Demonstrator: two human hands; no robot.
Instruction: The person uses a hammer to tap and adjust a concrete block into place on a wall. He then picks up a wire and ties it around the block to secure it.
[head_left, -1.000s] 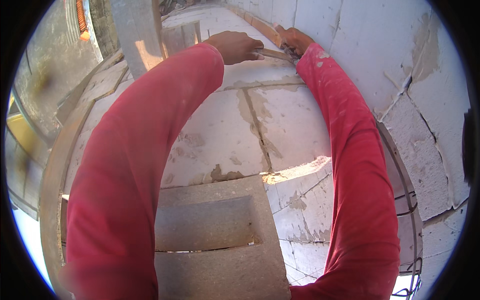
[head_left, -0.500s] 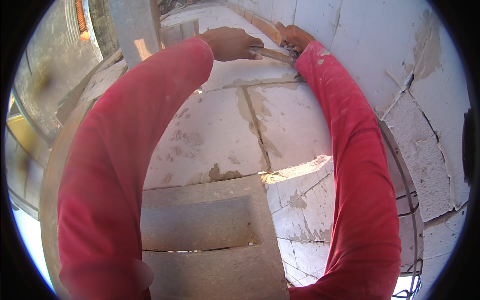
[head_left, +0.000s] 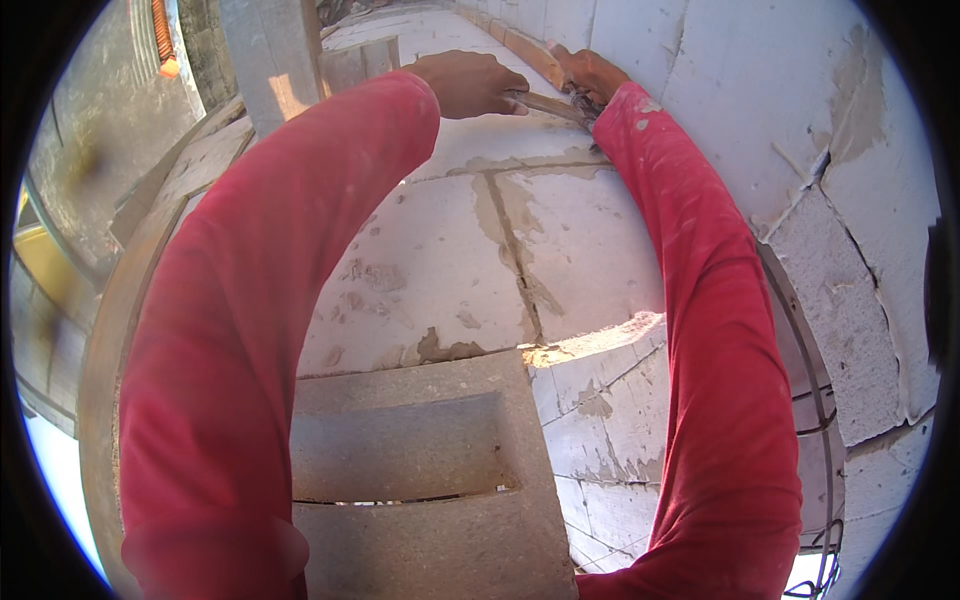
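Note:
My left hand [head_left: 466, 84] is closed on the near end of a short wooden stick [head_left: 553, 106], ahead of me at the top of the view. My right hand [head_left: 592, 76] is curled at the stick's far end, close to the wall. Something dark is bunched under its fingers; what it is I cannot make out. A long brown wooden strip [head_left: 531, 55] runs along the foot of the wall and reaches my right hand. Below both hands lie pale blocks [head_left: 420, 260] with grey mortar in their joints.
A tall pale wall [head_left: 760, 90] rises on the right, with cracked joints. A grey concrete block [head_left: 400, 390] with a long hollow lies nearest me. An upright post [head_left: 268, 60] and a curved wooden board [head_left: 130, 330] border the left. An orange ribbed piece [head_left: 162, 40] hangs upper left.
My left hand and forearm have shifted slightly to the right, with the stick still held. My right hand has barely moved.

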